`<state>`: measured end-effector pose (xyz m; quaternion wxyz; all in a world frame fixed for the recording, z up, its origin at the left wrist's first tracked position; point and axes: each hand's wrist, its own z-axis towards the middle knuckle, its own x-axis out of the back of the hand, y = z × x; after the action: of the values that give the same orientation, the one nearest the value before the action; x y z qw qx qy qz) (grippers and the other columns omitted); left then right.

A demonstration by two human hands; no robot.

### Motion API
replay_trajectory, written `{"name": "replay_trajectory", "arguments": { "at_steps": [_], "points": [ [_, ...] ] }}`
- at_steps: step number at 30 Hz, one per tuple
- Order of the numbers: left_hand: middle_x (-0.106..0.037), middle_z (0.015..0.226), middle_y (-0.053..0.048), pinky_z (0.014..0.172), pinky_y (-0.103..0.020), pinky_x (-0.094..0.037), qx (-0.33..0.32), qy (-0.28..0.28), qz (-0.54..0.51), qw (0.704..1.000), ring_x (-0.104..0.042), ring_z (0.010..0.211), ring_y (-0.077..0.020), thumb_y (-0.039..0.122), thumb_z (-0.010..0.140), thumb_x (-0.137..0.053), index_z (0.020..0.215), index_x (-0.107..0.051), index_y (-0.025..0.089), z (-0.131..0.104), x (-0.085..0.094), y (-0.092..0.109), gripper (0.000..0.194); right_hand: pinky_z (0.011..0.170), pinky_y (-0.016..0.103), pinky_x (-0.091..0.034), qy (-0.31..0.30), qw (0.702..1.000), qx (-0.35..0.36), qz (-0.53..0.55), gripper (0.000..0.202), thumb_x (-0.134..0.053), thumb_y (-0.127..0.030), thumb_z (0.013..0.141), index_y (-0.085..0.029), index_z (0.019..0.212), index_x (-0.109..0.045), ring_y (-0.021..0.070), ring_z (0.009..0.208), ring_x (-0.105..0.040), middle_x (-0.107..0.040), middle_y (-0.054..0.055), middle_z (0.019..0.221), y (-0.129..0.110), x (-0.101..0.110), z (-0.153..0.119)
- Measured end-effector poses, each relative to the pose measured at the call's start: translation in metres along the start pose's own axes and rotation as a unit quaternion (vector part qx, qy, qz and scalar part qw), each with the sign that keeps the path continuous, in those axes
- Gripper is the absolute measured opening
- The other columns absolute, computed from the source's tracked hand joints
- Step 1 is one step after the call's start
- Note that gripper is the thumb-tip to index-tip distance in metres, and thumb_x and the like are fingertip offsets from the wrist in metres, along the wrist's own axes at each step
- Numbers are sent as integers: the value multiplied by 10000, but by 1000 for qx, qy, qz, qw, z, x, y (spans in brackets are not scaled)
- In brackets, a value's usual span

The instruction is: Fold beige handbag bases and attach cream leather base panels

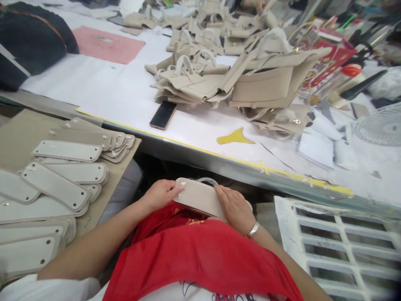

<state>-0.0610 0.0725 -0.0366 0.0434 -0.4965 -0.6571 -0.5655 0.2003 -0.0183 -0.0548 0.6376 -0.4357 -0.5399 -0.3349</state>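
Observation:
A beige oblong leather piece (199,196) with small studs lies on my lap over a red cloth (188,251), below the table edge. My left hand (159,194) grips its left end, thumb near a stud. My right hand (234,209), with a silver bracelet on the wrist, presses on its right end. A thin clear loop shows just behind the piece.
Stacks of similar beige oblong pieces (59,179) lie on a brown board at the left. On the white table (119,96) are a dark phone (163,115), a yellow scrap (234,137), a heap of beige bag parts (238,71) and a pink sheet (106,44). A white crate (338,242) stands at the right.

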Motion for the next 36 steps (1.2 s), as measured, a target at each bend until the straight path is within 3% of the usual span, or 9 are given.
{"name": "replay_trajectory", "arguments": {
  "at_steps": [5,13,21,29,36],
  "points": [
    [-440,553,22,501,-213,-253,-28,29,15,999,-396,535,-98,438,848,-383,555,-494,149,-2,-3,-5,427,898,435,-340,-24,1000,-6,-8,752,-475,-560,784,-62,1329,-331,305,1111,-436,-463,181,1272,-4,-1,12],
    [-483,576,13,521,-224,-254,-30,25,26,999,-421,559,-104,429,851,-394,575,-535,146,-2,0,-7,420,850,422,-376,-19,1000,4,17,762,-487,-617,744,-45,1243,-426,298,1035,-480,-516,186,1192,-22,-9,35],
    [-450,533,25,479,-219,-229,13,19,-47,999,-390,516,-94,542,814,-420,598,-579,129,-1,-3,-13,493,849,398,-365,34,999,-17,31,739,-542,-604,695,-62,1192,-473,286,1000,-491,-552,169,1128,-24,-17,34],
    [-439,515,28,468,-223,-224,39,71,-43,996,-356,492,-82,585,775,-461,559,-560,127,-3,-11,-17,516,847,388,-344,4,997,-49,55,723,-547,-601,672,-90,1180,-483,285,990,-483,-545,155,1123,-28,-11,36],
    [-494,519,23,484,-204,-275,38,94,-99,990,-403,509,-85,519,759,-518,555,-563,129,-7,-12,-16,443,838,404,-340,-11,996,-63,59,729,-578,-574,653,-136,1222,-450,293,1020,-466,-518,147,1169,-33,-6,38]
  ]
}}
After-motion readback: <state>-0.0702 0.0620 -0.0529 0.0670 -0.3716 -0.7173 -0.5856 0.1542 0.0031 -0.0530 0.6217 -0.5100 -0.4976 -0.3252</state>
